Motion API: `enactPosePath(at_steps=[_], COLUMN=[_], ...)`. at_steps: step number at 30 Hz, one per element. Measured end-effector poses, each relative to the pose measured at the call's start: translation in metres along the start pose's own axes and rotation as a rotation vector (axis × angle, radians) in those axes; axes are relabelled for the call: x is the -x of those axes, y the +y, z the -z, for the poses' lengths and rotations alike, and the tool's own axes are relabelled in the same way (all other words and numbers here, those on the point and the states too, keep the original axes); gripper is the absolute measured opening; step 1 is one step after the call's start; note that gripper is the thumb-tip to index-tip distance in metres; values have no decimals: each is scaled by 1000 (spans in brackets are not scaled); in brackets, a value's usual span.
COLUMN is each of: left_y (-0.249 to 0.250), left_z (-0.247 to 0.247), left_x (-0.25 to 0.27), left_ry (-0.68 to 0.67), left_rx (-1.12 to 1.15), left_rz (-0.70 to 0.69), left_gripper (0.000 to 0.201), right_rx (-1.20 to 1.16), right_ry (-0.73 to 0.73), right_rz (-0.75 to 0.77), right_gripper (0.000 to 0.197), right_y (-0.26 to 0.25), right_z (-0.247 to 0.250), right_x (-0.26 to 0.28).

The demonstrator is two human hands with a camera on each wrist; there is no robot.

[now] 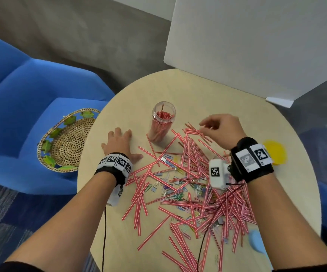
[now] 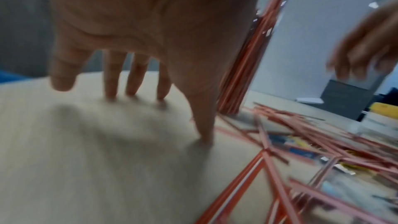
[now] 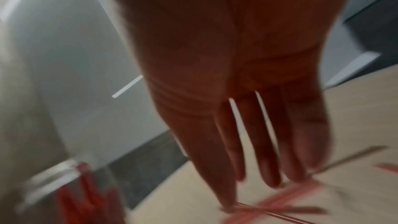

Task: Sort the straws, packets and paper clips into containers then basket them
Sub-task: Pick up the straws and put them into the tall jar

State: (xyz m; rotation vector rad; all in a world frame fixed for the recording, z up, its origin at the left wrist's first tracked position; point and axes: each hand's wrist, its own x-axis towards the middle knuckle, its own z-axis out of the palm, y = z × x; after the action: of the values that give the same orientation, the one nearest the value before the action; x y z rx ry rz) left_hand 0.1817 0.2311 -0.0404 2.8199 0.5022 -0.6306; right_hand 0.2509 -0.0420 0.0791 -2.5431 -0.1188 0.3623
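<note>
Red-and-white striped straws (image 1: 190, 173) lie scattered over the round wooden table (image 1: 178, 91), with coloured paper clips (image 1: 170, 191) and small packets (image 1: 163, 159) mixed in. A clear jar (image 1: 163, 120) (image 2: 247, 57) half full of straws stands upright at the pile's far edge. My left hand (image 1: 119, 142) (image 2: 163, 74) rests spread on bare table left of the jar, fingertips down, holding nothing. My right hand (image 1: 217, 126) (image 3: 247, 142) reaches down at the far end of the pile, right of the jar. Its straight fingers touch loose straws (image 3: 280, 200). The right wrist view is blurred.
A woven basket (image 1: 66, 142) with green trim sits on the blue chair (image 1: 21, 91) left of the table. A yellow lid (image 1: 275, 154) lies at the table's right edge, a pale blue object (image 1: 256, 242) nearer me. A white board (image 1: 256, 46) stands behind the table.
</note>
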Motion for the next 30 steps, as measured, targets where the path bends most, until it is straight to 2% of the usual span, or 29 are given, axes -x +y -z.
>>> enactPosePath(at_steps=[2,4,6,9,13,16,22,26,30], left_y=[12,38,71,117,160,181,189,200,213], left_z=[5,12,15,8,-17,-39,-58,-55,-54], left_x=[9,22,38,53,53,51,39,39,43], left_ry=[-3,-4,-27,-72,-70,-24,50,68,60], left_rx=[-114,-241,-252,-123,-98,-169,-223,-370,-445], left_rz=[21,-35,-130,-359,-719,-809,-863,-929,-952], left_gripper=[71,50,36,23,55,68,42,48,39], right_rx=[201,284,270,267,302,301,251,118,52], right_ry=[-205,-293,-290,-221,-136,-107,-160,-186,-195], right_rz=[-261,-411,-472,-535,-449,-365,-299,-295,-308], right_gripper=[29,50,65,68,43,22,10,20,22], right_y=[50,85,102,114,121,122,131,138,147], right_z=[-7,-20,-35,-52,-61,-61,-57,-56,-56], right_x=[13,29,43,56,64,68,67,64,62])
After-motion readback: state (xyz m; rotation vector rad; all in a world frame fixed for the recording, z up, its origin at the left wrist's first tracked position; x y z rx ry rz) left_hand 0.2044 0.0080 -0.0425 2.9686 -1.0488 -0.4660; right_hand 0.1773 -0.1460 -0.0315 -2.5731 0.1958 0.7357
